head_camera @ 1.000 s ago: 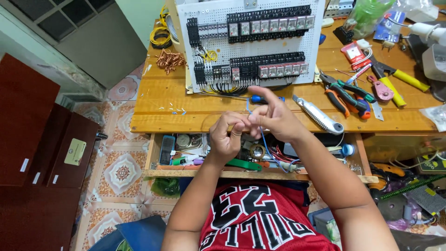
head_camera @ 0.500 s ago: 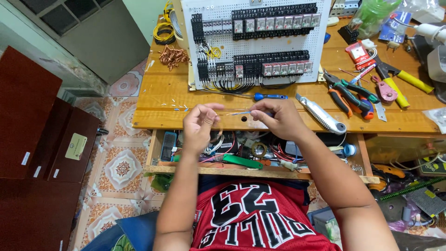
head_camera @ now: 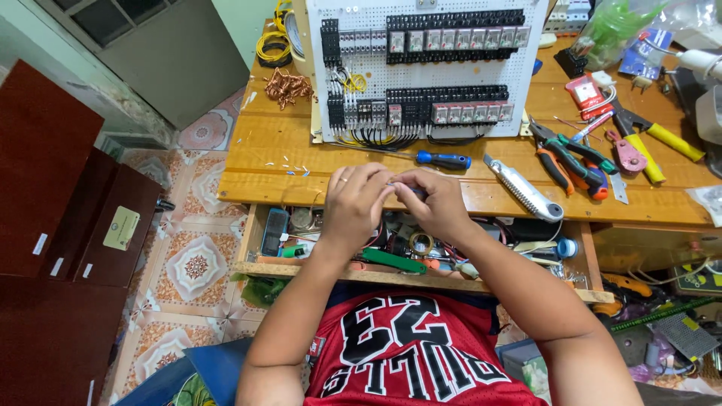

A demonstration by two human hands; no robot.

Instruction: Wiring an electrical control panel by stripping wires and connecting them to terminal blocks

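My left hand [head_camera: 355,201] and my right hand [head_camera: 435,203] meet fingertip to fingertip over the front edge of the wooden bench [head_camera: 286,169]. Both pinch a small thin wire, which the fingers almost wholly hide. Just beyond them lies a blue-handled screwdriver [head_camera: 444,160]. Further back a white perforated panel [head_camera: 429,68] stands, carrying rows of black relays and wiring. An open drawer [head_camera: 421,278] full of small parts sits directly under my hands.
A silver utility knife [head_camera: 524,189], pliers and cutters [head_camera: 565,154] and a yellow-handled tool [head_camera: 658,143] lie at the right. Copper wire scraps [head_camera: 286,84] and a yellow wire coil [head_camera: 272,46] sit back left. A dark brown cabinet [head_camera: 60,203] stands on the left.
My hands were spread apart with the thin wire stretched between them half a second ago. They have come together low at the bench edge.
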